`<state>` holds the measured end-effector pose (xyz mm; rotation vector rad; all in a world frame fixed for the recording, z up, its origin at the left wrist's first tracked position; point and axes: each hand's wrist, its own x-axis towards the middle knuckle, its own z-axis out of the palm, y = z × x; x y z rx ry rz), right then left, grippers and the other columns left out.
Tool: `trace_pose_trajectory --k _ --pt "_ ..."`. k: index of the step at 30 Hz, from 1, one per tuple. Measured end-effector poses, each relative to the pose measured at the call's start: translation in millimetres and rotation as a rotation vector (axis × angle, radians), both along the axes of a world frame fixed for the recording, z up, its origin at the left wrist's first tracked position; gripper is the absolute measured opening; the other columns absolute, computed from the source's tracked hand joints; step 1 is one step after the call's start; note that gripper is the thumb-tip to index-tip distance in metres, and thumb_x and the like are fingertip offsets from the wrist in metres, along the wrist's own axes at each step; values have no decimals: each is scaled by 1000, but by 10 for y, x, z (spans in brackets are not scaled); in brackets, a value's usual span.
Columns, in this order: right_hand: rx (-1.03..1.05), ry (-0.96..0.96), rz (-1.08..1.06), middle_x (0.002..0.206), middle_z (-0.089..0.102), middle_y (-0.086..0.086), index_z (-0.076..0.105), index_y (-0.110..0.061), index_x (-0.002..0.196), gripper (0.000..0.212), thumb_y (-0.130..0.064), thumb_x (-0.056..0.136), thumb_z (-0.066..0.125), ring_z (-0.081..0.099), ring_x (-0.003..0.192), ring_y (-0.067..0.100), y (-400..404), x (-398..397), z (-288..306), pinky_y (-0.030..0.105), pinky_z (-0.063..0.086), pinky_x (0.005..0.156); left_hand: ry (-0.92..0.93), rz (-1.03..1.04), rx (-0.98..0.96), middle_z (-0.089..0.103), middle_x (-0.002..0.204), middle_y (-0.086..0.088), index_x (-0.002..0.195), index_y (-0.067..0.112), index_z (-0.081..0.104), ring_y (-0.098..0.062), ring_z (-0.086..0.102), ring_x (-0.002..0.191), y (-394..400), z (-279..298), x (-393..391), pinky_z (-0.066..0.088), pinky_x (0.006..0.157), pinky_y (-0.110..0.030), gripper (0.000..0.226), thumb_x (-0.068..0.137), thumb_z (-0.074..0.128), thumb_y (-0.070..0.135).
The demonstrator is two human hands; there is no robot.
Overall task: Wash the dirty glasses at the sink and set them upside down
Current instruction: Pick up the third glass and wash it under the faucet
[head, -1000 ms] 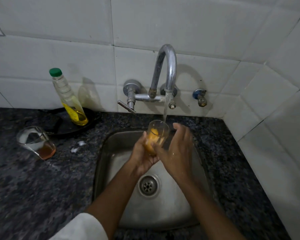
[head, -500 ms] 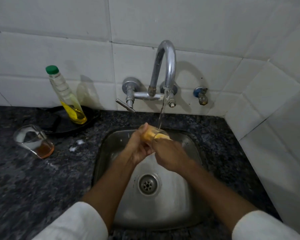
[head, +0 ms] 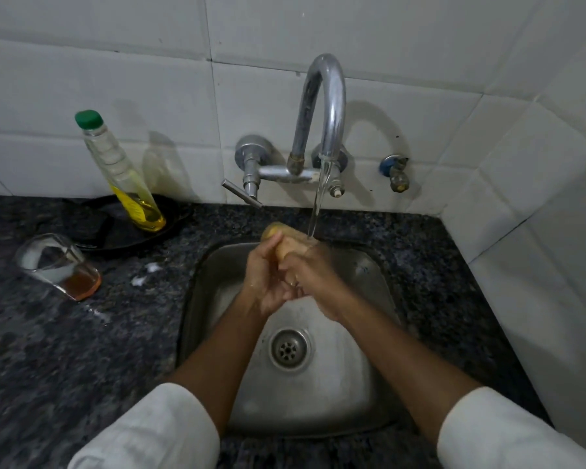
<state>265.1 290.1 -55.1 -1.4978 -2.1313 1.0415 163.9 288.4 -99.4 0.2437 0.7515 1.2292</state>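
Note:
Both hands hold one small clear glass (head: 286,240) with an amber tint, lying tilted over the back of the steel sink (head: 369,275). My left hand (head: 268,279) wraps its left side. My right hand (head: 313,279) covers its right side, fingers over the glass. Water runs from the curved chrome tap (head: 329,106) and lands on the glass by my right hand. A second glass (head: 56,265) lies on its side on the dark granite counter (head: 65,350) at the left, with brownish liquid pooled in it.
A clear bottle of yellow liquid with a green cap (head: 122,174) stands on a black dish (head: 122,228) against the white tiled wall. Small foam blobs (head: 146,274) lie left of the sink. A second valve (head: 394,172) sits right of the tap. The tiled wall closes in on the right.
The glass has gone from upright under the stream to tilted on its side. My right hand has closed over it, and both hands have shifted a little lower and closer together.

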Motion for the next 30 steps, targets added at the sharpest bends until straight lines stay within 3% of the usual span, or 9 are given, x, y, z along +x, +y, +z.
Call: trace_pose_trajectory --k 3,6,8,12,15,19,24,27,30 --pt "457 -658 353 123 61 12 50 -13 133 43 -11 89 49 58 112 33 14 156 -170 46 46 96 105 -62 -120 74 86 -14 111 4 62 -24 75 73 89 56 -30 60 70 -39 40 92 62 39" --pt "444 -661 272 123 61 8 54 -17 125 38 -16 88 52 59 110 29 -13 132 -184 45 41 98 275 -145 -128 74 87 -11 109 9 64 -24 71 82 113 49 -47 57 82 -40 45 87 64 48" --pt "159 -202 18 109 66 3 63 -19 113 30 -17 84 57 64 99 22 12 35 -143 37 51 80 216 -102 -99 72 95 -13 107 9 68 -26 68 89 80 -5 -41 51 91 -44 44 89 58 47" --pt "-665 1002 -493 85 69 5 67 -16 99 26 -1 82 52 64 73 16 -26 37 -141 24 48 57 31 103 -43 67 100 -16 109 6 65 -25 66 83 11 -28 79 52 70 -35 36 81 69 29" --pt "-826 1381 -735 84 68 8 65 -13 98 27 -8 84 43 61 77 20 -159 31 -309 27 47 63 559 246 100 71 105 -4 113 17 65 -18 69 91 23 21 136 58 79 -33 45 72 82 11" --pt "-878 1571 -808 93 74 12 69 -9 108 37 -26 90 41 68 91 24 -191 -70 -425 29 58 65 1258 188 564 70 102 12 116 22 63 2 66 97 -36 59 142 55 84 -20 63 58 87 26" --pt "-797 1361 -838 73 69 2 67 -15 90 23 -26 93 47 65 66 14 -87 -49 -339 25 52 54 1133 253 639 70 108 3 118 18 61 -8 68 100 -13 95 50 57 83 -26 72 53 90 34" --pt "-498 1132 -699 80 72 -1 67 -18 98 17 -29 94 55 68 69 13 -120 36 -294 26 50 55 749 260 227 63 124 -8 128 26 52 -22 69 104 77 89 81 61 79 -36 65 72 84 35" --pt "65 435 -152 110 69 -1 65 -20 112 26 -35 93 52 65 103 19 -120 176 -348 39 54 81 195 -21 -17 67 119 -23 128 8 55 -34 70 100 122 5 8 59 80 -43 61 91 56 57"
